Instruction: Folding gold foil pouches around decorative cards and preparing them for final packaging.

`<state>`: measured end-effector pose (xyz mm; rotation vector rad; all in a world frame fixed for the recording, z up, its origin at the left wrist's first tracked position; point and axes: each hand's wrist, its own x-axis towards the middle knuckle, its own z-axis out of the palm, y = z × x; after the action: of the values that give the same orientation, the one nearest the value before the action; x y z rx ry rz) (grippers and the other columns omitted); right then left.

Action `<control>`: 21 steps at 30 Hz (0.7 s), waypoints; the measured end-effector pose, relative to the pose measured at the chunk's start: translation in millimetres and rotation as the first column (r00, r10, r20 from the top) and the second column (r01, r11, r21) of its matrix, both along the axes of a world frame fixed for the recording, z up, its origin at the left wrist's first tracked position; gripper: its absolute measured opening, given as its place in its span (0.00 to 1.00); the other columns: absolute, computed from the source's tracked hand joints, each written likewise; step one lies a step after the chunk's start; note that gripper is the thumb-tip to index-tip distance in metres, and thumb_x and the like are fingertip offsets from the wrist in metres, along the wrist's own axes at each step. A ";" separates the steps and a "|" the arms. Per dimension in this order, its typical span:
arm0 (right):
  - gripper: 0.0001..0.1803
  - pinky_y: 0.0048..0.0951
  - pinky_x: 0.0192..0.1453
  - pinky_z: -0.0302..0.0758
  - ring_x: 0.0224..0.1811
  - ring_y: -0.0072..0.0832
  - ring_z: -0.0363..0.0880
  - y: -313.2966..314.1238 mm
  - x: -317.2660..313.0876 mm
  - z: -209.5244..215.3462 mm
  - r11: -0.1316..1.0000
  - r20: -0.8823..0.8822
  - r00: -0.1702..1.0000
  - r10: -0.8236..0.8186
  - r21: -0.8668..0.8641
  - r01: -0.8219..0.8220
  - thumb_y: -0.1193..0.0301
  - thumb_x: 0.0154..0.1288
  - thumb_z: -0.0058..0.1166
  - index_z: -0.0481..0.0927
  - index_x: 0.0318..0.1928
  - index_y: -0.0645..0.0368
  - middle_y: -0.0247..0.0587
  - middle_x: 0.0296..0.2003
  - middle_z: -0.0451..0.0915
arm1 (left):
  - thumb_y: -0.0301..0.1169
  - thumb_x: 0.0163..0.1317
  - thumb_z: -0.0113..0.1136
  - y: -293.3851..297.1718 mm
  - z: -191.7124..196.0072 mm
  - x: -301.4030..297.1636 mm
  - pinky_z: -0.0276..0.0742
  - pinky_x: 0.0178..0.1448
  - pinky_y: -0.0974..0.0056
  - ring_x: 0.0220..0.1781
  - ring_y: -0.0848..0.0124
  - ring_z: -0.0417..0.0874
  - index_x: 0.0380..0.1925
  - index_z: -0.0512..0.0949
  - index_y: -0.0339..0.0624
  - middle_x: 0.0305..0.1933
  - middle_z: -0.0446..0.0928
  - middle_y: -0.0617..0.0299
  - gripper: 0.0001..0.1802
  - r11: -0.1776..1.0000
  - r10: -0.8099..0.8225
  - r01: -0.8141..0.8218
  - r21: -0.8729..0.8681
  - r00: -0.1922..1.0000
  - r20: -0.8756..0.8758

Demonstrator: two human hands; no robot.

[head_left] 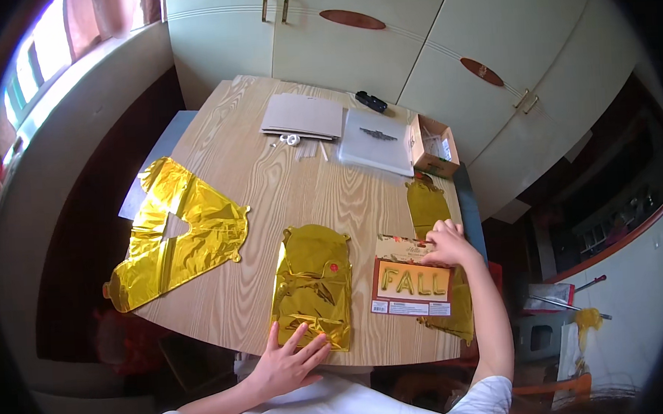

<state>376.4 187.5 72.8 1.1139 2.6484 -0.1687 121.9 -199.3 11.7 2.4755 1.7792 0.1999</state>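
Gold balloon (pixel 312 257): flat on the wood table (pixel 373 205), right in front of the person at the near edge, with a little red spot on its right side.
Long axis: runs pretty much straight away from the body, near end to far end, so most of the foil lies ahead of the left fingers.
Left hand (pixel 293 361): definitely the nearer one, fingers spread wide over the balloon's near end. Looks like a flat rest, nothing pinched.
Right hand (pixel 450 244): well off to the right, fingers curled over the top right corner of the card. Honestly can't tell if it's gripping or just pressing.
Card (pixel 412 289): printed, brown-edged, picture of gold letter balloons, just right of the balloon with a gap between them.
Gold foil (pixel 426 202): pokes out past the card's far side; more shows by the forearm, can't tell if it's one piece.
Bigger balloon (pixel 220 231): spread out on the left, partly past the table edge.
Far side: cardboard sheets (pixel 303 117), white rolls (pixel 291 140) and an open box (pixel 436 167).
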 end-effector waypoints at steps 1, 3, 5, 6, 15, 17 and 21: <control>0.28 0.41 0.65 0.58 0.60 0.41 0.64 0.1 4.0 6.5 1.000 -0.072 0.997 0.010 -0.005 -0.010 0.50 0.46 0.71 0.82 0.42 0.56 0.42 0.50 0.73 | 0.58 0.63 0.53 1.4 -0.7 0.2 0.47 0.69 0.23 0.77 0.55 0.56 0.68 0.67 0.58 0.74 0.61 0.70 0.35 1.000 0.000 0.000 0.006 1.000 0.011; 0.18 0.37 0.55 0.70 0.49 0.44 0.74 -12.9 1.2 43.6 0.995 -0.272 0.959 0.080 -0.040 -0.095 0.59 0.56 0.66 0.80 0.38 0.60 0.47 0.40 0.78 | 0.59 0.63 0.54 0.7 -3.1 1.4 0.46 0.68 0.22 0.77 0.55 0.56 0.67 0.67 0.58 0.73 0.62 0.69 0.35 1.000 0.010 -0.011 0.023 0.999 0.031; 0.15 0.40 0.37 0.74 0.33 0.49 0.79 -58.1 -18.6 100.6 0.991 -0.368 0.929 -0.046 -0.137 -0.005 0.64 0.59 0.63 0.76 0.37 0.63 0.52 0.30 0.80 | 0.59 0.62 0.55 -2.1 -1.9 0.1 0.44 0.68 0.21 0.76 0.53 0.57 0.66 0.68 0.59 0.72 0.64 0.66 0.35 0.999 0.027 -0.029 0.042 0.998 0.052; 0.12 0.40 0.36 0.75 0.32 0.48 0.80 -82.9 -24.0 124.8 0.995 -0.389 0.919 -0.062 -0.098 0.025 0.68 0.59 0.62 0.77 0.36 0.62 0.50 0.31 0.81 | 0.58 0.62 0.56 -3.5 0.2 -1.9 0.45 0.69 0.23 0.76 0.53 0.58 0.66 0.68 0.56 0.71 0.64 0.64 0.35 0.998 0.034 -0.038 0.046 0.997 0.072; 0.15 0.20 0.29 0.59 0.36 0.19 0.76 -251.6 -46.9 85.5 0.497 -0.269 0.520 0.811 0.786 -0.367 0.66 0.59 0.61 0.85 0.47 0.49 0.27 0.41 0.82 | 0.46 0.69 0.52 1.1 1.1 -57.1 0.69 0.66 0.55 0.64 0.62 0.73 0.67 0.64 0.45 0.63 0.71 0.53 0.31 0.741 0.407 -0.073 -0.668 -0.742 0.532; 0.15 0.21 0.33 0.61 0.39 0.19 0.73 -278.4 -58.2 52.0 0.469 -0.200 0.507 0.838 0.739 -0.484 0.65 0.63 0.56 0.85 0.49 0.50 0.26 0.42 0.80 | 0.51 0.74 0.41 -1.6 34.1 -69.8 0.73 0.62 0.59 0.59 0.64 0.76 0.69 0.61 0.49 0.60 0.73 0.55 0.30 0.911 0.265 -0.052 -0.408 -0.687 0.677; 0.15 0.23 0.43 0.63 0.41 0.20 0.73 -305.0 -62.7 -5.5 0.582 -0.318 0.515 0.796 0.638 -0.505 0.65 0.65 0.54 0.85 0.49 0.52 0.28 0.41 0.80 | 0.37 0.68 0.59 -15.4 25.5 -86.6 0.72 0.62 0.60 0.57 0.65 0.77 0.72 0.57 0.46 0.60 0.72 0.56 0.36 0.849 0.466 -0.218 -0.481 -0.122 0.877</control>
<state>313.7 -117.5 67.3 -0.0736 3.5954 0.3956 35.3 -214.7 37.2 0.8017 1.3793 1.3876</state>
